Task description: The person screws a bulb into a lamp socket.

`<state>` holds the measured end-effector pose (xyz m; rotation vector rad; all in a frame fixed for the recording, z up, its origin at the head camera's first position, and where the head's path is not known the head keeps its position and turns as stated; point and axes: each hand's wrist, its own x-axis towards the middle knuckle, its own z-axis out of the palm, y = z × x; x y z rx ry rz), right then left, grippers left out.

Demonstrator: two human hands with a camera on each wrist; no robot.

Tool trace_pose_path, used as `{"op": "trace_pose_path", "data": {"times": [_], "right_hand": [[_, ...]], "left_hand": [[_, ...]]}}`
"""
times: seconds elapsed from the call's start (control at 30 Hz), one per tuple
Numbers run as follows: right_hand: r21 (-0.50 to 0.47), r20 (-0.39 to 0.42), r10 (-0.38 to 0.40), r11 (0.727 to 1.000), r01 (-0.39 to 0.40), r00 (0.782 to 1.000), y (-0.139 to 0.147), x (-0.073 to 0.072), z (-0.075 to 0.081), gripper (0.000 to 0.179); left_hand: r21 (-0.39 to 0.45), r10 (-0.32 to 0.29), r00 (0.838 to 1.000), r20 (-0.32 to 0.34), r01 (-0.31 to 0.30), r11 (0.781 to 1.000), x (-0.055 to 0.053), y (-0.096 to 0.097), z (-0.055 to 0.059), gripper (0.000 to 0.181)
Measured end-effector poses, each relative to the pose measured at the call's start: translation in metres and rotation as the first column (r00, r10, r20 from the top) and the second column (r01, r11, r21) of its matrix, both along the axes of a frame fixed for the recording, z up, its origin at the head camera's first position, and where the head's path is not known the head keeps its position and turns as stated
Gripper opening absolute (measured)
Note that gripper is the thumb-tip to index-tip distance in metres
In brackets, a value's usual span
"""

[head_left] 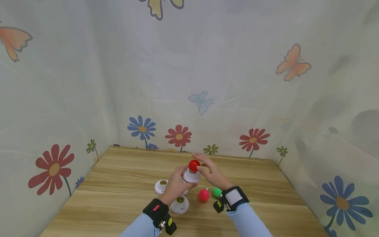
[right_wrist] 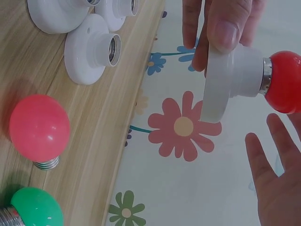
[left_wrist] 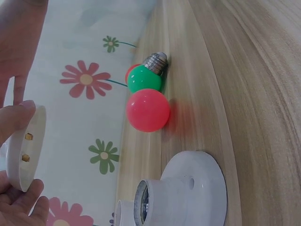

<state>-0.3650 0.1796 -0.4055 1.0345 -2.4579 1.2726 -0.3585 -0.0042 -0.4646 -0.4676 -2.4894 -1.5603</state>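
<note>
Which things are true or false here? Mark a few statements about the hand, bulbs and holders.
1. The left hand holds a white lamp holder. True.
2. The bulb in it is green. False: a red bulb.
3. Three more white holders rest on the wooden table. True.
4. The pink bulb sits in a holder. False: the pink bulb lies on the table.
5. A green bulb lies near the pink one. True.

Bulb (head_left: 194, 165) in mouth of socket (head_left: 191, 177), other sockets (head_left: 179, 207) on table (head_left: 124, 184), loose bulbs (head_left: 204, 195) right of them
</note>
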Motion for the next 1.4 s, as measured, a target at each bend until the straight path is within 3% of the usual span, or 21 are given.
{"op": "trace_pose_path", "data": {"times": [0.33, 0.7, 0.9, 1.1, 1.4], "right_hand": [[0.043, 0.025, 0.066, 0.997, -0.067, 0.998, -0.0009, 0.0002, 0.001, 0.047], [0.031, -0.005, -0.078, 0.996, 0.078, 0.997, -0.0031, -0.0016, -0.0012, 0.046], [0.022, -0.008, -0.104, 0.994, 0.104, 0.995, -0.0029, -0.0014, -0.003, 0.05], [-0.047, -0.017, -0.025, 0.999, 0.024, 1.0, 0.0019, 0.0016, -0.0033, 0.05], [0.008, 0.041, 0.054, 0.998, -0.055, 0.998, -0.0003, 0.003, -0.0002, 0.046]], "left_hand": [[-0.003, 0.007, 1.0, -0.015, -0.007, 1.0, 0.0, -0.0004, -0.0008, 0.076], [-0.017, 0.016, 1.0, -0.007, -0.016, 1.0, 0.001, 0.0011, -0.0017, 0.076], [-0.008, 0.011, 1.0, -0.005, -0.011, 1.0, 0.0021, 0.0012, -0.002, 0.076], [0.0, 0.006, 1.0, 0.001, -0.006, 1.0, 0.0015, 0.0014, -0.0004, 0.075], [0.003, 0.003, 1.0, -0.009, -0.003, 1.0, 0.0055, -0.0011, 0.0056, 0.075]]}}
